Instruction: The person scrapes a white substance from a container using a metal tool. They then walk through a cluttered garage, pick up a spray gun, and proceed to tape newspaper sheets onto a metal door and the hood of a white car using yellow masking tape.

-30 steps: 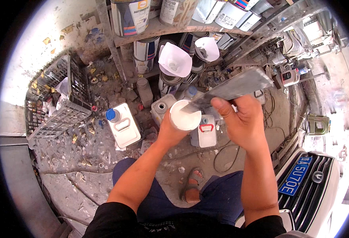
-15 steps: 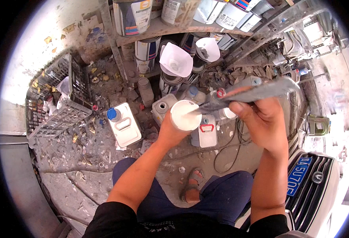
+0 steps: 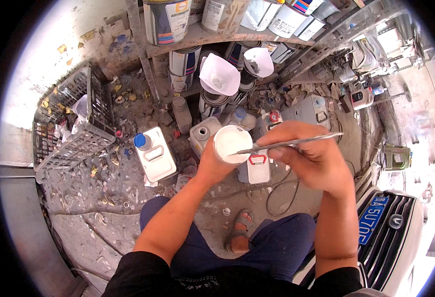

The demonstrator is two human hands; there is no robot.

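My left hand [image 3: 212,163] is wrapped round a white cup [image 3: 226,159] and holds it up in front of me. White liquid, like paint [image 3: 231,141], fills it near the rim. My right hand [image 3: 309,156] pinches a long flat grey stirring stick [image 3: 296,141], which appears nearly edge-on. Its tip lies in the cup at the right side of the liquid, while the other end sticks out past my knuckles. Below the cup, partly hidden, stands a can with a red handle [image 3: 258,160].
A white can with a blue cap [image 3: 156,156] stands left on the littered floor, beyond it a black crate [image 3: 101,101]. Paint tins [image 3: 165,24] line the shelf [image 3: 202,35] ahead; paper funnels [image 3: 219,74] top tins below. A car front [image 3: 390,237] is at right, near a hose [image 3: 272,200].
My right hand has come lower and a little left. The stick has turned from showing its broad face to nearly edge-on. My left hand and the cup have hardly moved.
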